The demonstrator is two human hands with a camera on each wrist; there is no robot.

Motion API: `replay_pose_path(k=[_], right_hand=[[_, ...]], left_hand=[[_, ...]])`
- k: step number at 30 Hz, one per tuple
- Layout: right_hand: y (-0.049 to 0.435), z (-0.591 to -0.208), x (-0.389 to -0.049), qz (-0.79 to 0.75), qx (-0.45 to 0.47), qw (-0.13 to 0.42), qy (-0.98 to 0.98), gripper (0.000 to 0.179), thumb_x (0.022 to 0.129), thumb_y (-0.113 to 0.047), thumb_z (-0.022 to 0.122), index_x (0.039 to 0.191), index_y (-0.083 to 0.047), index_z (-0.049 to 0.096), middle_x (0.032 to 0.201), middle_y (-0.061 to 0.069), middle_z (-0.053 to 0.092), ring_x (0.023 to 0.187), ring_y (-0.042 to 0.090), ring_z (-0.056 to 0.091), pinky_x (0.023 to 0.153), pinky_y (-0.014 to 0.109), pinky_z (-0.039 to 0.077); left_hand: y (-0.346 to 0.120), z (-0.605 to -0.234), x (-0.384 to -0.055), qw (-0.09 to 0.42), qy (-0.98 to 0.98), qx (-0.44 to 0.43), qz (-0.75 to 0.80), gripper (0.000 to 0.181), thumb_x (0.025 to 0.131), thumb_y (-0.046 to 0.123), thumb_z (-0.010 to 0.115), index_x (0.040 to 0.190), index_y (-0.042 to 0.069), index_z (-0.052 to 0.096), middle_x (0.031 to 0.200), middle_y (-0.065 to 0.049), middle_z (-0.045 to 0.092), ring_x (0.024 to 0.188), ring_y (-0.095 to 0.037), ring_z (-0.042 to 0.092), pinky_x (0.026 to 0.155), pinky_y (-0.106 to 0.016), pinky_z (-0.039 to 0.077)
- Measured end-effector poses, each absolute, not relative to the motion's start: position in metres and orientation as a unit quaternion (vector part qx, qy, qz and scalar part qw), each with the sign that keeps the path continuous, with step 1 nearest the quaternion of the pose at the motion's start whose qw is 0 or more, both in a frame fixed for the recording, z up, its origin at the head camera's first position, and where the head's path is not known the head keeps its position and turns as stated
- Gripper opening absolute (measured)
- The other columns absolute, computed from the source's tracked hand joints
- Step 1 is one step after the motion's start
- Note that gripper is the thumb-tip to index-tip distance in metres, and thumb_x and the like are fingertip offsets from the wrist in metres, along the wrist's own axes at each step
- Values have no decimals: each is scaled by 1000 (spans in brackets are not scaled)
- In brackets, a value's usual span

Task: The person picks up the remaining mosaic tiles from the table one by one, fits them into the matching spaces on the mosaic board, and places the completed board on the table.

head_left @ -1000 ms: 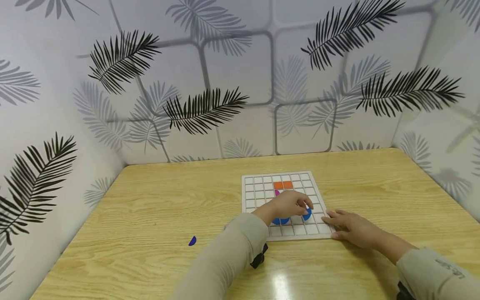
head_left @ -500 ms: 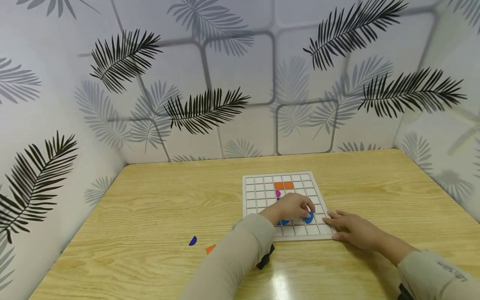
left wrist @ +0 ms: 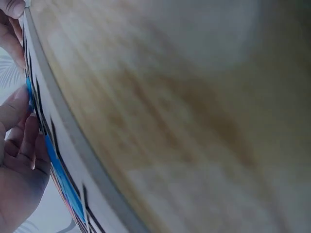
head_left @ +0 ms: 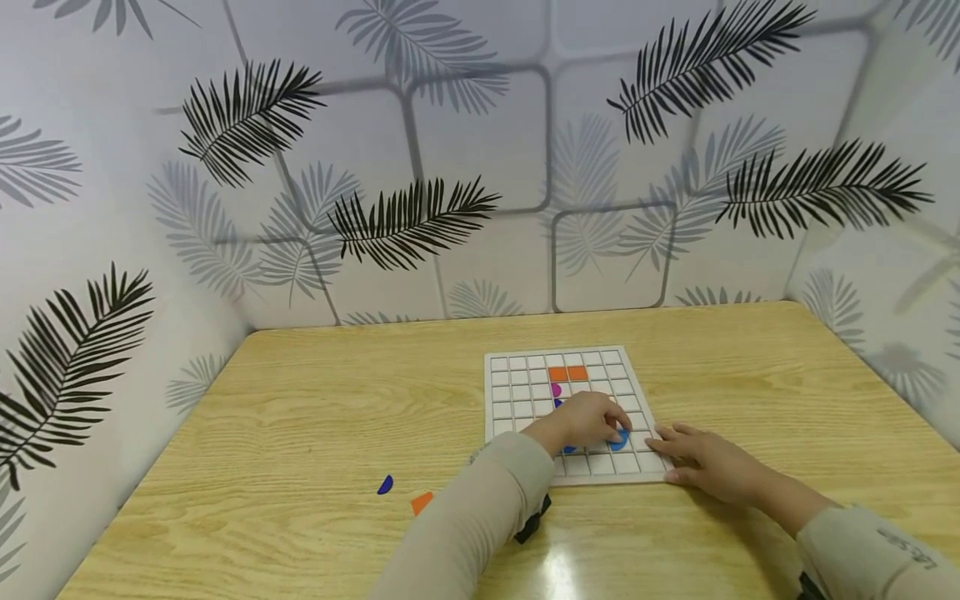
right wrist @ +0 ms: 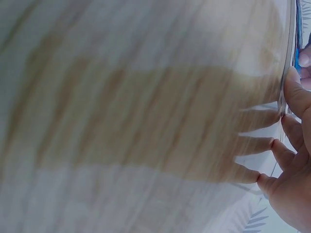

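Note:
My left hand [head_left: 588,418] is over the lower right part of a white gridded board [head_left: 517,363]. Its thumb and index finger pinch a curved blue piece [head_left: 619,440] down at the grid; the thumb tip meets blue in the left wrist view too. Another blue piece [head_left: 569,449] shows partly from under this hand, and its long blue edge [left wrist: 63,177] appears in the left wrist view. My right hand [head_left: 701,460] rests at the board's right edge with spread fingers, thumb near the bottom corner, fingertips on rim and table.
Two orange squares [head_left: 567,373], a magenta half-round piece [head_left: 556,389] and a dark blue piece [head_left: 558,403] lie on the board. Left of it on the wooden table [head_left: 337,400] are a dark blue half-round piece [head_left: 385,485] and an orange piece [head_left: 422,502], partly behind my left sleeve.
My left hand has shifted slightly right and down with the blue piece, which has turned a little. The orange piece on the table has come out from behind the sleeve. The right hand stays put.

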State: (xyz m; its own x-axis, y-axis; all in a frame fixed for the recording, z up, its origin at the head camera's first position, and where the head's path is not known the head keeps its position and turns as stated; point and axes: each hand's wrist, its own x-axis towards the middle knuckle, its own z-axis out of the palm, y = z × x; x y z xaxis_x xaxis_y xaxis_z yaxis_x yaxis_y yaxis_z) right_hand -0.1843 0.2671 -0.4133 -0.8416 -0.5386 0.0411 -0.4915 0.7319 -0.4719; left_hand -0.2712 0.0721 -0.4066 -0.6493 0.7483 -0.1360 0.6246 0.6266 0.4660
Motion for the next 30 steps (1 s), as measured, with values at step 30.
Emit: replay_pose_path(k=[30], right_hand=[[267, -415, -183, -243, -288, 34, 926, 50, 82, -31, 56, 119, 0, 50, 125, 25, 38, 113, 48, 29, 85, 58, 27]], left_hand=[[68, -402, -263, 143, 894, 388, 172, 22, 78, 21, 64, 100, 16, 62, 82, 9, 55, 77, -2, 49, 68, -13, 38]])
